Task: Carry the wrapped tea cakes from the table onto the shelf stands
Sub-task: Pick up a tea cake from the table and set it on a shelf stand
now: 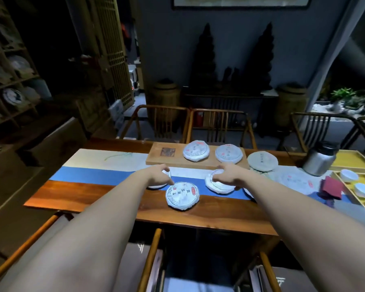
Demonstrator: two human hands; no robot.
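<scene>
Tea cakes (182,196) lie mid-table; left hand (159,175) and right hand (228,174) each settle loosely on one, neither gripped yet; next, close and lift.

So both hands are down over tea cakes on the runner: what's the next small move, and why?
Probably close the fingers and lift. The left hand lies over a mostly hidden cake, and the right hand rests on another cake, though neither grip looks firm yet. Both cakes lie flat on the table, and the shelf is off to the left.

Round white-wrapped tea cakes (182,196) lie flat across the table (219,216).
</scene>
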